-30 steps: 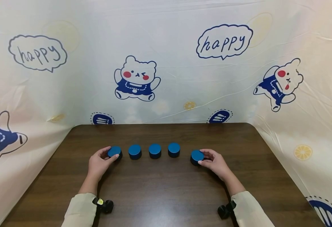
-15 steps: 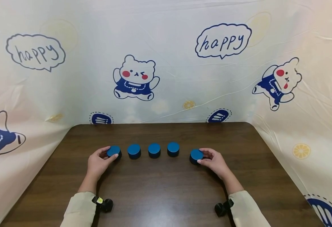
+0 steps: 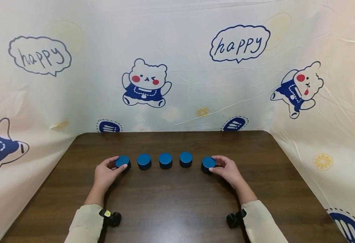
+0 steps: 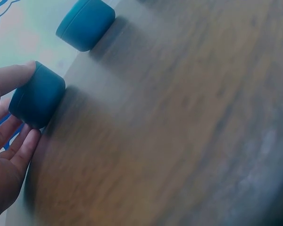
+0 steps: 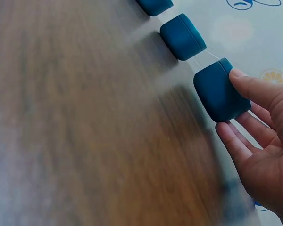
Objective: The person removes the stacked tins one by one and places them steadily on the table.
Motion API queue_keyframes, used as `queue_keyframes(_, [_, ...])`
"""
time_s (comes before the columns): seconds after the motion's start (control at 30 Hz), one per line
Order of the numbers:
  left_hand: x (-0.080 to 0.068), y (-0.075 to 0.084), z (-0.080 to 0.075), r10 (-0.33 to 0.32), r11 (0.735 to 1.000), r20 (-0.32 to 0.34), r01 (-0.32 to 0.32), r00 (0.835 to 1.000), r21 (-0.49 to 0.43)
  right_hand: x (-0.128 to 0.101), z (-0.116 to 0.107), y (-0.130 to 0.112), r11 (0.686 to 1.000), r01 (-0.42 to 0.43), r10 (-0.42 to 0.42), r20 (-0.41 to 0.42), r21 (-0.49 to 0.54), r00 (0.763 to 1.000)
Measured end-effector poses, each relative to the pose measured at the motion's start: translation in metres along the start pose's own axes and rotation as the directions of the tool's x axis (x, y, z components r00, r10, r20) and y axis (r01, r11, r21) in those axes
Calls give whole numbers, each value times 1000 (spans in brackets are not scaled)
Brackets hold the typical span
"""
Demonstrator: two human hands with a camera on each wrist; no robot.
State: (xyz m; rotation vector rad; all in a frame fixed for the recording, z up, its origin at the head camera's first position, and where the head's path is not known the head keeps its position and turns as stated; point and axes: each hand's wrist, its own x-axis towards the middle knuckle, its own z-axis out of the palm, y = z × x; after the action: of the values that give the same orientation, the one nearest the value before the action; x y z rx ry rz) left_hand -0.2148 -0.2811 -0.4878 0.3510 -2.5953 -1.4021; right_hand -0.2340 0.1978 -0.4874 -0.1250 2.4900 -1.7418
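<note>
Five blue pucks sit in a row: left hand [image 3: 106,172] grips the left end puck [image 3: 123,162], right hand [image 3: 227,170] grips the right end puck [image 3: 208,163], nearly aligned; three middle pucks [image 3: 165,160] sit untouched.

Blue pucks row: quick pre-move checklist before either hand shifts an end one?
1. Left hand grips leftmost puck: ok, thumb and fingers on its sides.
2. Right hand grips rightmost puck: ok.
3. Three middle pucks untouched and upright: ok.
4. Gaps between pucks: ok, none touch.
5. End pucks resting on table or lifted: cannot tell.
6. Rightmost puck in line with the row: not ok, it sits slightly nearer the person.
</note>
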Motion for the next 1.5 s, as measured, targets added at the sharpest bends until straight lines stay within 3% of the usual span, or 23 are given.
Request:
queue_keyframes(0.87, [2, -1, 2, -6, 1000, 10, 6, 1000, -6, 15, 2, 3, 999, -29, 30, -41, 13, 999])
queue_keyframes(1.23, [2, -2, 2, -7, 1000, 7, 7, 1000, -6, 19, 2, 1, 997, -51, 47, -60, -63, 997])
queue_keyframes(1.5, [2, -1, 1, -25, 999, 11, 25, 1000, -21, 20, 6, 0, 997, -39, 35, -72, -60, 997])
